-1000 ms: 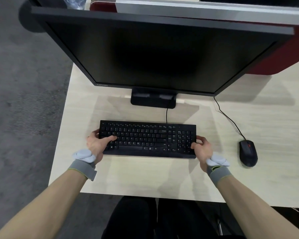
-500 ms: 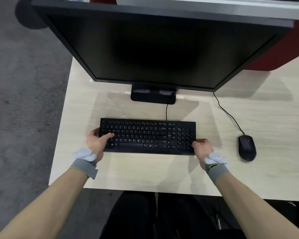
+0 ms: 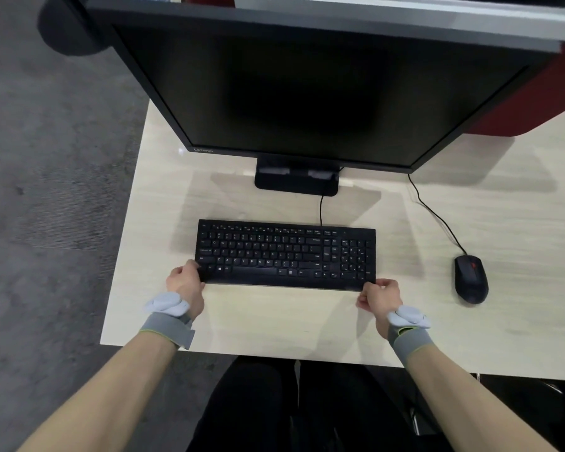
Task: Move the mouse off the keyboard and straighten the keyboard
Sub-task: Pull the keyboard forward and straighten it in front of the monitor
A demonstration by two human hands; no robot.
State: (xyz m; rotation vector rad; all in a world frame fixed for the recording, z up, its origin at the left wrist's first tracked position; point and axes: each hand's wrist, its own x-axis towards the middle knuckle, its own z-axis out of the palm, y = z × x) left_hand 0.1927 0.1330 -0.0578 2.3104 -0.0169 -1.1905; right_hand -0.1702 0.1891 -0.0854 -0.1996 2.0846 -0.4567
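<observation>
The black keyboard (image 3: 286, 254) lies flat on the pale wooden desk (image 3: 274, 321), in front of the monitor and roughly parallel to the desk's front edge. My left hand (image 3: 185, 283) is curled around its front-left corner. The bent fingers of my right hand (image 3: 379, 296) rest against its front-right corner. The black mouse (image 3: 471, 278) with a red wheel sits on the desk right of the keyboard, a clear gap apart, with its cable running back behind the monitor.
A large dark monitor (image 3: 307, 93) on a black stand (image 3: 296, 181) rises behind the keyboard. The desk's left edge drops to grey carpet (image 3: 46, 190). A red partition (image 3: 535, 106) stands at the back right. My legs are under the front edge.
Both hands slid from the keyboard's ends back to its front corners. My left thumb came off the keys. The keyboard and the mouse kept their places on the desk.
</observation>
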